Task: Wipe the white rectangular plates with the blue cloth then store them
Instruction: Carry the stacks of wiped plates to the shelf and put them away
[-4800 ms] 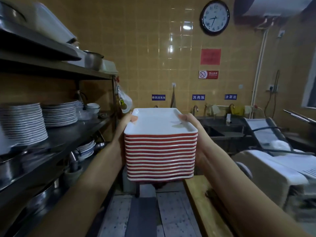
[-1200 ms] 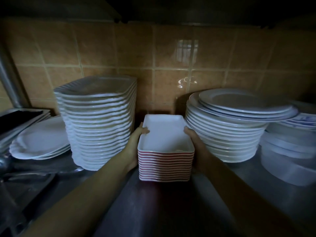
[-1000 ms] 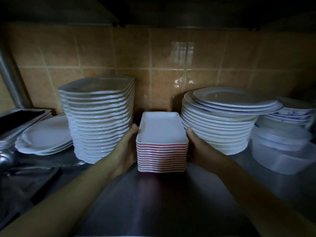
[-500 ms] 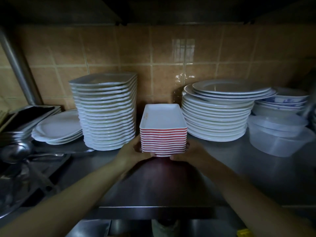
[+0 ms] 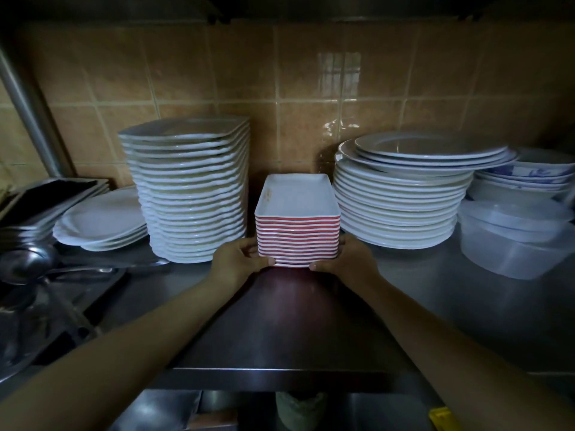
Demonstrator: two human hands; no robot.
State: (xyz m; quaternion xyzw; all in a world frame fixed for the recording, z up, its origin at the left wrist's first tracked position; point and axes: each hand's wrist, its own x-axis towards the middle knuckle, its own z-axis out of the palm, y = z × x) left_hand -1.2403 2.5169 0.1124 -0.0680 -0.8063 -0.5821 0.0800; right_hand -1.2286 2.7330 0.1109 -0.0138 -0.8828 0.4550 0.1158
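Gripping glossy red-edged rectangular plates (image 5: 297,241), left hand (image 5: 236,259), right hand (image 5: 348,261), fingers (image 5: 263,261) curled round base

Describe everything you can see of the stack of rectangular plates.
The stack of rectangular plates is about a dozen glossy white dishes with red outer rims, nested upright. It stands on the steel shelf between a taller white plate stack and round plates. The left hand and right hand grip its lower front corners.

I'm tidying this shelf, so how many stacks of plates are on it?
4: a low stack far left, a tall stack beside it, the rectangular plates between the left hand and right hand, round plates right. Far-right bowls not counted; others may be hidden.
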